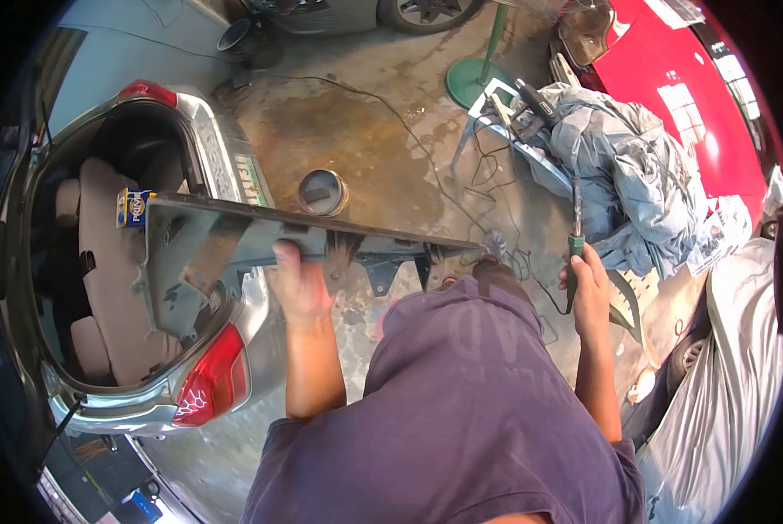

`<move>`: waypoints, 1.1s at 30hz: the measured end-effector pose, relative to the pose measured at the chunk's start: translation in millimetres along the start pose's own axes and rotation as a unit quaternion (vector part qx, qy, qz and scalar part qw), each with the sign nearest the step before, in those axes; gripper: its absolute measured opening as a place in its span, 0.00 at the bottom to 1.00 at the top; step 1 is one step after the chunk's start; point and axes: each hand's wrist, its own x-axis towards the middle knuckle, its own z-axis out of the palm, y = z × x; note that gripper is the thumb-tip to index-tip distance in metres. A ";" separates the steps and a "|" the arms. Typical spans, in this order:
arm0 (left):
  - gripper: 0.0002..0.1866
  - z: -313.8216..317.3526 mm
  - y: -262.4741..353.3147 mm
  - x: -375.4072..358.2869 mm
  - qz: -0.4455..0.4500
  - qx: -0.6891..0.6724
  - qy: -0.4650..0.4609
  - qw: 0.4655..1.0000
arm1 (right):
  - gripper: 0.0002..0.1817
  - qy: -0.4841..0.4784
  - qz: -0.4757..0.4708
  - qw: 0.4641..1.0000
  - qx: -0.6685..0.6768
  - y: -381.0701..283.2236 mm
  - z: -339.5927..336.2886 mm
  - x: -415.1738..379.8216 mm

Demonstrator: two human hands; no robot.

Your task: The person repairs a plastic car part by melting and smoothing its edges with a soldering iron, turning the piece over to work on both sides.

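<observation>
My left hand (301, 286) grips a long dark plastic car trim panel (171, 278) along its lower edge, thumb over the near side. The panel's broad end hangs in front of the open trunk, and its narrow end reaches across my body. It has ribs and mounting tabs. In my right hand (591, 293) is a soldering iron (577, 246) with a green handle, its metal shaft pointing up and away. A cord runs from the handle's lower end. The iron is apart from the panel, off to the right.
A silver car (208, 140) stands at left, trunk open, with a yellow-and-blue box (135, 208) inside. An open can (323, 193) and cables lie on the wet-stained floor. Grey cloth (636, 166) and a heat gun (537, 103) rest on a stand near a red car (715, 113).
</observation>
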 end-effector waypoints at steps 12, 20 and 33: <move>0.30 13.5 30.4 2.4 0.036 0.018 0.070 0.997 | 0.18 -0.148 -0.092 0.950 0.261 -81.8 0.3 26.4; 0.28 18.9 36.9 -3.7 0.141 0.018 0.149 0.979 | 0.32 -0.427 -0.141 0.807 0.383 -145.9 13.6 93.3; 0.31 66.7 17.1 -17.4 0.100 0.047 0.288 0.951 | 0.22 -0.610 -0.393 0.638 0.261 -225.9 108.2 124.5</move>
